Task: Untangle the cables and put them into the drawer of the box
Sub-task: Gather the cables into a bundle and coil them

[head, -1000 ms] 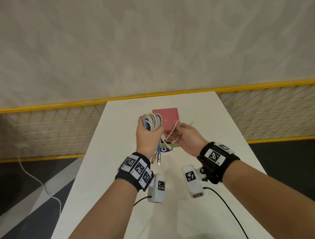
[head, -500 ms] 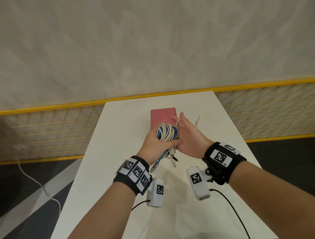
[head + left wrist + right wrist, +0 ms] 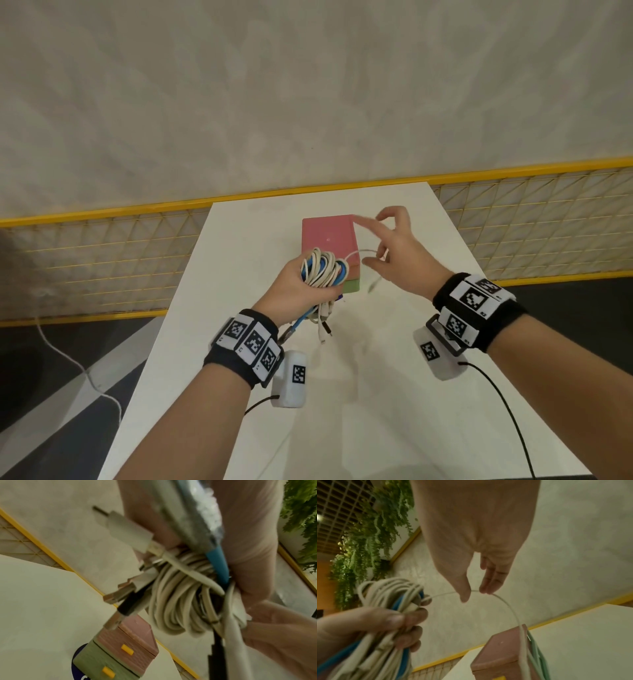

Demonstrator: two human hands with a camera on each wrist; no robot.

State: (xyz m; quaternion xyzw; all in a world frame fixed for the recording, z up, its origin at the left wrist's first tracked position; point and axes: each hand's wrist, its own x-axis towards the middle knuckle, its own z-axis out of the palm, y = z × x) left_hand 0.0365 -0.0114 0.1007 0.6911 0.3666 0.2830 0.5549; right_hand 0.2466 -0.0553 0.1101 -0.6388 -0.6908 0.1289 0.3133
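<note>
My left hand [image 3: 296, 286] grips a coiled bundle of white and blue cables [image 3: 322, 270] just above the near end of the box [image 3: 327, 236], which has a pink top and a green lower part. Several plug ends [image 3: 322, 330] dangle below my fist. My right hand [image 3: 376, 253], to the right of the bundle, pinches a thin white cable [image 3: 359, 253] that arcs out of it. In the right wrist view the thin white cable [image 3: 508, 605] runs between thumb and fingertips [image 3: 486, 588] and down over the box [image 3: 498, 655]. The left wrist view shows the bundle [image 3: 176, 601] and both box drawers [image 3: 127, 649] closed, with yellow handles.
The box stands on a narrow white table [image 3: 376, 394] whose far end meets a yellow mesh fence [image 3: 102, 257] and a pale wall. Black camera leads [image 3: 507, 411] trail from my wrists. A white cord [image 3: 68, 356] lies on the dark floor at the left.
My right hand has moved right and away from the bundle, drawing a thin white cable out with it. My left hand stays closed round the bundle, now lower than a second ago.
</note>
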